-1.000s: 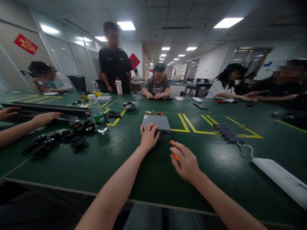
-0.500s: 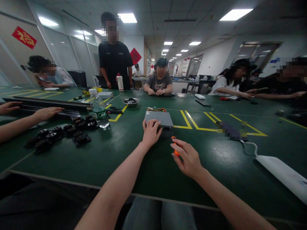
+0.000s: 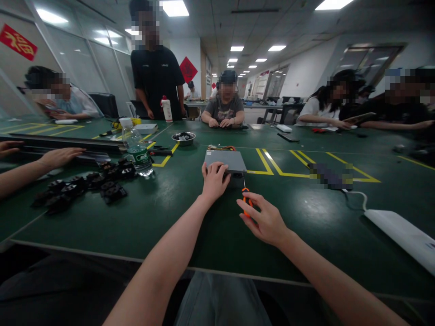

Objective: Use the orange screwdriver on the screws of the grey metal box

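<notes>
A screwdriver (image 3: 246,202) at a box (image 3: 228,158)
The left hand (image 3: 215,182) spreads over the box's near edge; apart from it, the right hand (image 3: 264,217) grips the orange-handled screwdriver.

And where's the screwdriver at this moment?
In the head view, just right of centre: the screwdriver is in the right hand's fingers, its shaft pointing at the near right corner of the grey box.

A single view is provided by a head-worn camera. The green desk (image 3: 163,199) is viewed from above its near edge, with the camera directed forward and slightly downward. The left hand (image 3: 215,181) and right hand (image 3: 267,219) are seen from behind at close range; the ceiling (image 3: 204,20) is included along the top.
</notes>
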Available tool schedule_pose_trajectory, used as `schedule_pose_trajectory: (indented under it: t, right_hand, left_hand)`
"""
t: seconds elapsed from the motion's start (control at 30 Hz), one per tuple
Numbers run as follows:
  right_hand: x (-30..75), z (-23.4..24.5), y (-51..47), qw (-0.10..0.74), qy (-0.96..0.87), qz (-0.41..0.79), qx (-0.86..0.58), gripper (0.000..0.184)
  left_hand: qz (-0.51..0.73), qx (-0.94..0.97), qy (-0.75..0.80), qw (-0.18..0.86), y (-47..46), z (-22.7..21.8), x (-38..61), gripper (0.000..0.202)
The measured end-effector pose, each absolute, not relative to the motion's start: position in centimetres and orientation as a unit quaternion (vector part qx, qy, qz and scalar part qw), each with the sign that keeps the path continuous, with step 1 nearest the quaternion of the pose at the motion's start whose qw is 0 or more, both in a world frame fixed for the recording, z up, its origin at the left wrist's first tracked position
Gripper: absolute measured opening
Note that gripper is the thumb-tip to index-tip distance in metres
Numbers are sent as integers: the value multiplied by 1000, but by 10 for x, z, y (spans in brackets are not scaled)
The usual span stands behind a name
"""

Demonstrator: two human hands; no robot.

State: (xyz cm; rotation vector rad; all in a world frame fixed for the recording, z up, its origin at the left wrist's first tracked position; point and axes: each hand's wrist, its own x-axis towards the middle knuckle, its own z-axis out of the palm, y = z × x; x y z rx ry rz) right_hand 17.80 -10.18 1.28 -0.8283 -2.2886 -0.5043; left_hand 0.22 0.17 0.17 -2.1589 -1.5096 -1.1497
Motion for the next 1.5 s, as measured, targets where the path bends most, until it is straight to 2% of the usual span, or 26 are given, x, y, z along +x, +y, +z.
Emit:
schedule_pose_trajectory:
  t: [0.1,0.2,0.3,0.43,0.53,0.63,0.8,1.03,1.27,1.4,1.5]
  right_hand:
    - [178,13,-99,356,-854,-217,-312,27]
    - [180,10,-95,421,-835,-174,-309,28]
    - [182,6,-94,442,-828,-130,-320,31]
    - [183,8,-100,400,-853,-127,-311,34]
    - [182,12,-102,367,-856,-180,-318,30]
    - [182,13,-102,378,-833,-235,-329,26]
    - [182,11,-100,401,-813,-251,-339,19]
    - [179,13,-105,351,-816,-290,-356,10]
    - [176,10,-107,329,-830,-282,-352,19]
    - [179,12,-106,335,-793,-335,-382,11]
    - [182,13,-106,319,-780,-332,-424,13]
  left_hand:
    - [-397,-745,-519,134,2,1,2,25]
    - [-397,-747,-517,135,3,1,2,25]
    - [-396,-747,-516,134,3,0,2,26]
    - [-399,-744,-518,137,3,0,2,26]
    - [-399,-744,-518,139,3,0,2,26]
    - [-399,-745,-516,139,3,0,2,26]
    - [-392,-746,-520,140,2,1,2,26]
    - [-395,-743,-521,145,1,2,2,25]
    - [-393,-742,-524,145,0,1,2,24]
    - [-401,-743,-516,145,1,0,1,24]
    - [-403,-743,-515,143,2,0,1,24]
